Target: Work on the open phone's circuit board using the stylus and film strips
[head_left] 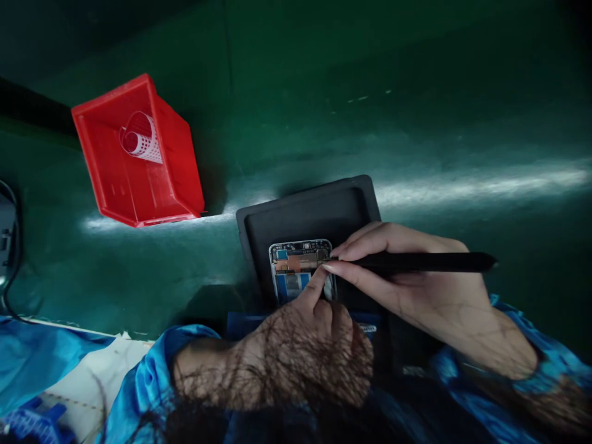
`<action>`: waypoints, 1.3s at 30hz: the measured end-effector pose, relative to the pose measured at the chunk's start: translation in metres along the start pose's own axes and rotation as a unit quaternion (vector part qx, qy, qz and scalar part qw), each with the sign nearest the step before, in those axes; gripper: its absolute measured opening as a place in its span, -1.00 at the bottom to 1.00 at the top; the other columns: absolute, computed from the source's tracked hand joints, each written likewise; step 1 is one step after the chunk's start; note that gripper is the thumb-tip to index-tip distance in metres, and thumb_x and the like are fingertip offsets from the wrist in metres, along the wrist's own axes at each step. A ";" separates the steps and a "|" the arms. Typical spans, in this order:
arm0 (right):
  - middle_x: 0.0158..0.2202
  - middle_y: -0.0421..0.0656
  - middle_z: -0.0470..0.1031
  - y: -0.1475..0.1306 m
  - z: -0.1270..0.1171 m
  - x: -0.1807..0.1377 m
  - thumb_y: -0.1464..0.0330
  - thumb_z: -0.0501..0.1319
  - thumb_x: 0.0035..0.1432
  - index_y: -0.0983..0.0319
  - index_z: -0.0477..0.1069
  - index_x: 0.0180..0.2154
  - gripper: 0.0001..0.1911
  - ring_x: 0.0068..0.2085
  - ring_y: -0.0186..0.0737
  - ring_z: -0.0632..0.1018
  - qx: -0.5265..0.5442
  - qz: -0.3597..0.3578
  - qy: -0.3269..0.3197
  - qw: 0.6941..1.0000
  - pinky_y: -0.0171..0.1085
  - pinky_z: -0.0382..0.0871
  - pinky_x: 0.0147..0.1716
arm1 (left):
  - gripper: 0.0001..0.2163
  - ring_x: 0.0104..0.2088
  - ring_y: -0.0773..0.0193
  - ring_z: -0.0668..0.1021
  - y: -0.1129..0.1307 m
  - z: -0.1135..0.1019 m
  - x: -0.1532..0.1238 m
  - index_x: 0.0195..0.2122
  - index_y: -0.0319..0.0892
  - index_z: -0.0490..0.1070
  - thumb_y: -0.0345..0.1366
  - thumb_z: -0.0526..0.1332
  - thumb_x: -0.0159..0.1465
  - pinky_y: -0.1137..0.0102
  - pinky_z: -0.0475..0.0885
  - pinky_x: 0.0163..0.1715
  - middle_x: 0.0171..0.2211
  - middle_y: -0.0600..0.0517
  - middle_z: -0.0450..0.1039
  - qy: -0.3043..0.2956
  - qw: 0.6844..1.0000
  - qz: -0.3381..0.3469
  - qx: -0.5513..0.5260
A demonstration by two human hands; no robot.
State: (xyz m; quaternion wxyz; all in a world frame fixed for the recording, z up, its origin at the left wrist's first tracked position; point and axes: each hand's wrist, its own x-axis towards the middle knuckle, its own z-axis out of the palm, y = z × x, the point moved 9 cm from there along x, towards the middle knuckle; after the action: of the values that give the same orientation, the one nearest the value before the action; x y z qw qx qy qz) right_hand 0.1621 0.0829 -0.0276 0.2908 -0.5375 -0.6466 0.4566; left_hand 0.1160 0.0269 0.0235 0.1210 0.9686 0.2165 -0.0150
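Observation:
An opened smartphone (296, 261) lies in a black tray (303, 213), its circuit board and blue-backed parts exposed. My left hand (305, 345) is closed over the phone's lower right part. Its index fingertip presses on the board's right side; the thumb and the phone's lower end are hidden. My right hand (416, 271) pinches black tweezers (425, 262), with their back end pointing right. The tweezer tip meets the phone's right edge beside my left index finger. Whether a small part sits at the tip is too small to tell.
A red bin (178, 160) stands at the upper left on the green table (296, 80), with a rolled white perforated strip (145, 145) inside. A black cable (17, 259) runs along the left edge. Blue sleeves (152, 370) and loose hair cover the bottom.

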 end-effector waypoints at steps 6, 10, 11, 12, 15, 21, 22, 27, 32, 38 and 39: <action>-0.39 -0.34 0.51 -0.003 -0.001 0.000 0.28 0.24 0.02 0.08 0.34 -0.38 -0.90 -0.35 -0.38 0.58 -0.020 0.002 0.006 1.000 -0.38 0.53 -0.39 | -0.80 -0.65 0.28 0.37 0.002 -0.002 0.003 -0.54 -0.25 0.33 -0.43 -0.07 0.07 0.14 0.37 -0.34 -0.64 0.00 0.38 0.007 1.000 0.003 0.008; -0.42 -0.35 0.51 -0.005 -0.003 0.001 0.31 0.26 0.00 0.11 0.35 -0.39 -0.90 -0.39 -0.40 0.58 -0.033 -0.002 0.013 0.999 -0.41 0.51 -0.45 | -0.80 -0.67 0.27 0.36 0.003 -0.001 0.004 -0.53 -0.26 0.33 -0.46 -0.07 0.07 0.06 0.35 -0.36 -0.66 -0.01 0.38 0.002 1.000 0.002 0.025; -0.43 -0.35 0.51 -0.006 -0.004 0.002 0.31 0.26 -0.01 0.11 0.36 -0.39 -0.90 -0.40 -0.41 0.58 -0.035 -0.005 0.015 0.999 -0.42 0.50 -0.45 | -0.80 -0.67 0.26 0.36 0.004 -0.001 0.004 -0.54 -0.26 0.33 -0.46 -0.07 0.06 0.05 0.34 -0.36 -0.67 -0.01 0.37 0.000 1.000 0.005 0.027; -0.43 -0.34 0.51 -0.006 -0.005 0.002 0.32 0.26 -0.01 0.12 0.36 -0.40 -0.90 -0.40 -0.41 0.58 -0.038 -0.007 0.020 0.999 -0.42 0.50 -0.45 | -0.80 -0.67 0.26 0.36 0.004 -0.001 0.004 -0.54 -0.26 0.33 -0.46 -0.07 0.06 0.04 0.34 -0.37 -0.67 -0.01 0.37 -0.001 1.000 0.009 0.029; -0.44 -0.34 0.51 -0.007 -0.006 0.002 0.33 0.27 -0.01 0.13 0.36 -0.41 -0.91 -0.40 -0.42 0.57 -0.038 -0.010 0.025 0.999 -0.42 0.50 -0.44 | -0.80 -0.65 0.24 0.38 0.005 0.001 0.003 -0.51 -0.27 0.33 -0.47 -0.07 0.07 0.04 0.34 -0.37 -0.65 -0.01 0.38 -0.007 0.999 0.013 0.029; -0.39 -0.33 0.52 -0.002 -0.005 -0.002 0.29 0.26 0.00 0.13 0.38 -0.40 -0.91 -0.36 -0.40 0.57 -0.029 0.012 0.035 0.999 -0.39 0.50 -0.34 | -0.81 -0.64 0.24 0.39 0.006 0.003 0.002 -0.49 -0.27 0.32 -0.46 -0.08 0.07 0.04 0.34 -0.34 -0.62 -0.02 0.40 -0.009 1.000 0.009 0.026; -0.40 -0.32 0.52 -0.002 -0.007 -0.002 0.29 0.26 -0.01 0.13 0.38 -0.41 -0.91 -0.36 -0.39 0.57 -0.030 0.018 0.042 0.999 -0.37 0.50 -0.32 | -0.81 -0.64 0.25 0.38 0.006 0.002 0.002 -0.50 -0.27 0.32 -0.46 -0.07 0.07 0.05 0.34 -0.34 -0.63 -0.01 0.39 -0.006 1.000 0.006 0.028; -0.41 -0.31 0.51 -0.007 -0.019 -0.003 0.31 0.28 -0.04 0.11 0.39 -0.47 -0.93 -0.35 -0.37 0.56 0.023 0.029 0.068 0.997 -0.35 0.49 -0.33 | -0.80 -0.65 0.29 0.37 0.002 0.002 0.004 -0.51 -0.25 0.32 -0.44 -0.09 0.07 0.06 0.33 -0.22 -0.67 0.03 0.36 -0.007 1.000 -0.011 0.006; -0.29 -0.27 0.48 -0.007 -0.034 -0.016 0.36 0.30 -0.11 0.11 0.43 -0.49 -0.93 -0.29 -0.35 0.57 0.088 0.061 0.093 0.990 -0.36 0.53 -0.34 | -0.81 -0.65 0.35 0.36 0.000 0.004 -0.007 -0.44 -0.24 0.34 -0.43 -0.06 0.08 0.12 0.26 -0.07 -0.59 0.03 0.38 -0.014 1.000 0.014 0.004; -0.45 -0.29 0.54 0.006 -0.029 -0.028 0.43 0.31 -0.14 0.13 0.39 -0.54 -0.88 -0.38 -0.33 0.59 0.125 0.073 0.129 0.981 -0.34 0.52 -0.40 | -0.87 -0.54 0.40 0.41 -0.016 0.005 -0.029 -0.37 -0.21 0.30 -0.42 0.04 0.04 0.17 0.10 0.05 -0.44 0.07 0.40 0.047 0.991 -0.007 -0.123; -0.46 -0.31 0.54 0.007 -0.028 -0.028 0.44 0.30 -0.14 0.13 0.38 -0.55 -0.87 -0.39 -0.33 0.59 0.125 0.074 0.135 0.980 -0.34 0.51 -0.40 | -0.88 -0.53 0.41 0.41 -0.019 0.004 -0.031 -0.38 -0.21 0.30 -0.41 0.05 0.04 0.20 0.09 0.06 -0.45 0.08 0.40 0.062 0.988 -0.010 -0.139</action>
State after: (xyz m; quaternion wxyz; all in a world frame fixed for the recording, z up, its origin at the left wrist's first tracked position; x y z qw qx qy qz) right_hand 0.1965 0.0642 -0.0192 0.4054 -0.5998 -0.4978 0.4776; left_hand 0.0799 0.0294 0.0177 0.2409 0.9391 0.2335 0.0738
